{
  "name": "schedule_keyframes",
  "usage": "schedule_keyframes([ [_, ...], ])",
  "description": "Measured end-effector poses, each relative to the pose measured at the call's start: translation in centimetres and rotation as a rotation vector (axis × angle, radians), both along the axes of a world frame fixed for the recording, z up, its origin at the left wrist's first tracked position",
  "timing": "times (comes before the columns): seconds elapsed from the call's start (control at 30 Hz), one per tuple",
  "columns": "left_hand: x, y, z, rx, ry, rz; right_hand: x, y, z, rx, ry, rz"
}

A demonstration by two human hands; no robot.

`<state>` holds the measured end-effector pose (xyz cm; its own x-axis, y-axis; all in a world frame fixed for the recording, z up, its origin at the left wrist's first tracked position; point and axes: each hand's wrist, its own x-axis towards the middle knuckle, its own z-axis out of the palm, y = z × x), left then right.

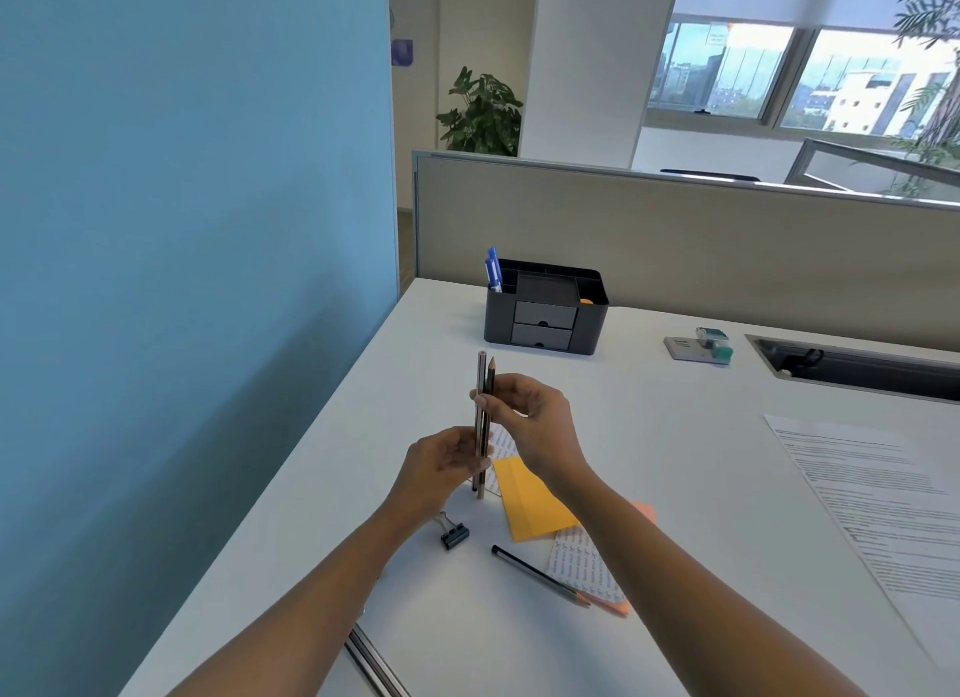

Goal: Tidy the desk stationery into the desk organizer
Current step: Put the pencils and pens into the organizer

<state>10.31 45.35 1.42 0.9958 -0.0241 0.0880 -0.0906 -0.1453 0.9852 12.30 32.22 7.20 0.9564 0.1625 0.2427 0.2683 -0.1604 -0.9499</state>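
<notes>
Head view: left hand (447, 462) and right hand (524, 421) both pinch two slim dark wooden pencils (481, 379), upright together over the white desk (675, 462). Light, stiff and smooth, they likely carry best gripped mid-shaft to the black plastic desk organizer (545, 322) well beyond.

L grip (441, 465) low, R grip (530, 421) above (both pinch pencils (483, 376))

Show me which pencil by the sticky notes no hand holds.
The loose pencil lying flat right of the binder clip. The two held pencils stand upright, gripped by the left hand and right hand.
</notes>
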Motion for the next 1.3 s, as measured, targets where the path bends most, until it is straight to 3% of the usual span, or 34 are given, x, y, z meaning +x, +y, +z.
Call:
schedule_keyframes([
  [0.4,0.4,-0.7,0.0,0.139,-0.067,0.054,-0.3,-0.3,-0.9,0.008,0.032,0.083],
  [0.77,1.5,-1.0,0.7,0.070,-0.037,0.053,0.8,-0.6,0.1,-0.087,0.016,0.041],
  [1.07,6.9,-1.7,3.6,-0.015,-0.014,0.003,6.6,-1.0,4.8,-0.372,-0.049,0.050],
  [1.3,13.7,-2.7,6.4,0.184,-0.055,0.016,14.5,-1.9,8.0,-0.357,-0.096,-0.066],
])
